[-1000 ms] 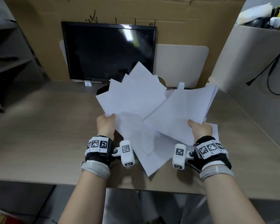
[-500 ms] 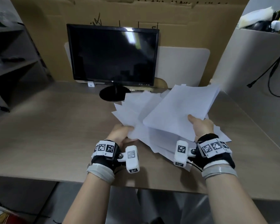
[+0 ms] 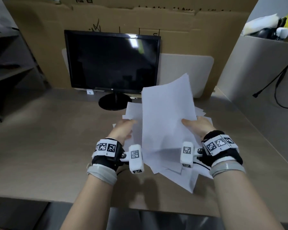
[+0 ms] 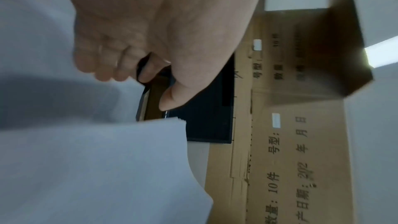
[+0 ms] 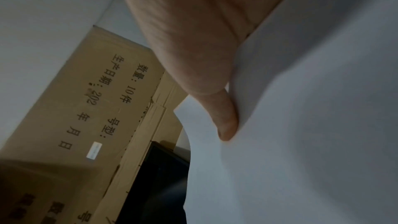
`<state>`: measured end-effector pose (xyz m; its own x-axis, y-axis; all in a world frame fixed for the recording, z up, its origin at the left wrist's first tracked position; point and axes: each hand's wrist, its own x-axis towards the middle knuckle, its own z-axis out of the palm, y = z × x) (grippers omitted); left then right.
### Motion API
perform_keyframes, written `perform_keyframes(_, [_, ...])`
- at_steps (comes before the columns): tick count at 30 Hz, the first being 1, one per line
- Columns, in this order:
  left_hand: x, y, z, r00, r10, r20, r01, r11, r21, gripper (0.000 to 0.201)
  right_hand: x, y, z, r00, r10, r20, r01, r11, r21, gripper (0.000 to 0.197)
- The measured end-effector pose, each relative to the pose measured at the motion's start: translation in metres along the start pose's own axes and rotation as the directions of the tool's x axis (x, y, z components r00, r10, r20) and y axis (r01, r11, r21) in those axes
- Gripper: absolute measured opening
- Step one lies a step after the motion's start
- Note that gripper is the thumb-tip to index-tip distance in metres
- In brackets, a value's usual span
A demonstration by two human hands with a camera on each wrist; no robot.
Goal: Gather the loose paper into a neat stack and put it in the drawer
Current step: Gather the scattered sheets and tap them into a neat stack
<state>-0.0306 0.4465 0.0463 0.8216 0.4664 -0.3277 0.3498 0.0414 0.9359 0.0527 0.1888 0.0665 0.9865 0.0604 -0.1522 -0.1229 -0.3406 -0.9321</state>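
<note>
My right hand point(image 3: 192, 123) grips a bundle of white paper point(image 3: 166, 117) and holds it tilted up above the desk, thumb on the near face. In the right wrist view the thumb point(image 5: 224, 122) presses on the paper point(image 5: 301, 125). More loose sheets point(image 3: 181, 176) lie fanned on the desk under the bundle. My left hand point(image 3: 123, 130) hovers at their left edge. The left wrist view shows its fingers point(image 4: 103, 64) curled with nothing between them and the thumb, and paper point(image 4: 86, 168) beside them. No drawer is in view.
A black monitor point(image 3: 113, 63) on a round stand point(image 3: 115, 102) sits at the back of the wooden desk point(image 3: 48, 138), before a cardboard wall point(image 3: 173, 19). A grey partition point(image 3: 264, 72) with a hanging cable point(image 3: 276, 80) closes the right; shelves point(image 3: 7, 72) stand left.
My left hand lowered its fan of sheets onto the desk and let go. My right hand swung its bundle upright and toward the middle.
</note>
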Motion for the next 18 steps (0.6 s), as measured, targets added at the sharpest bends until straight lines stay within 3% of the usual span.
perform_keyframes(5, [0.024,0.001,0.018,0.966,-0.135,0.219,0.179,0.964,-0.198,0.041,0.049,-0.011,-0.005,0.976,0.101,0.194,-0.049,0.965,-0.257,0.047])
perform_keyframes(8, [0.042,0.002,0.027,0.968,-0.155,0.196,0.199,0.953,-0.230,0.024,0.077,-0.010,0.002,0.953,0.134,0.272,-0.052,0.956,-0.289,0.040])
perform_keyframes(10, [0.050,0.001,0.034,0.976,-0.159,0.152,0.184,0.969,-0.165,0.014,0.088,-0.010,0.009,0.938,0.145,0.316,-0.053,0.958,-0.283,0.032])
perform_keyframes(13, [0.057,0.000,0.043,0.973,-0.135,0.185,0.141,0.990,-0.020,0.019,0.103,-0.012,0.019,0.943,0.148,0.298,-0.033,0.933,-0.360,0.037])
perform_keyframes(16, [0.057,-0.004,0.047,0.962,-0.152,0.227,0.152,0.988,0.018,0.019,0.116,-0.012,0.024,0.960,0.162,0.228,-0.016,0.844,-0.536,0.054])
perform_keyframes(18, [0.055,-0.006,0.048,0.956,-0.158,0.247,0.159,0.987,0.017,0.019,0.121,-0.009,0.028,0.960,0.170,0.222,-0.001,0.796,-0.605,0.046])
